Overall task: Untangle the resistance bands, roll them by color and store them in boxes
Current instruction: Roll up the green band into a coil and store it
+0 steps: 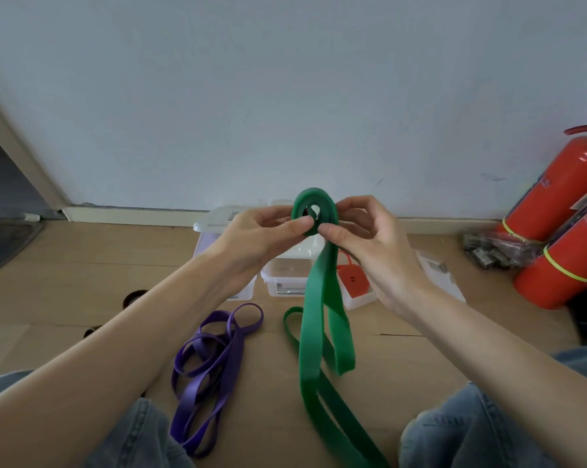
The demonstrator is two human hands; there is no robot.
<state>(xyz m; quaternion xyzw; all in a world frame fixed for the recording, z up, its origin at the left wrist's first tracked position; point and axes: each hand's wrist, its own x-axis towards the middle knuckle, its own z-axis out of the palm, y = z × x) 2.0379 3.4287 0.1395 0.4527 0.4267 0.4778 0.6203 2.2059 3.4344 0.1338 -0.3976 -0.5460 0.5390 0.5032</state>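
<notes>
Purple bands [205,369] loose on floor, clear boxes [282,275] behind green band [322,319]

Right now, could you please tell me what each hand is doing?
Left hand: pinches the green band at its rolled coil.
Right hand: pinches the same coil from the other side.

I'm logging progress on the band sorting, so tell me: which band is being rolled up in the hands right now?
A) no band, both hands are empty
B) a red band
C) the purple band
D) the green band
D: both the left hand and the right hand pinch the coiled end of the green band, while the purple band lies loose on the floor.
</notes>
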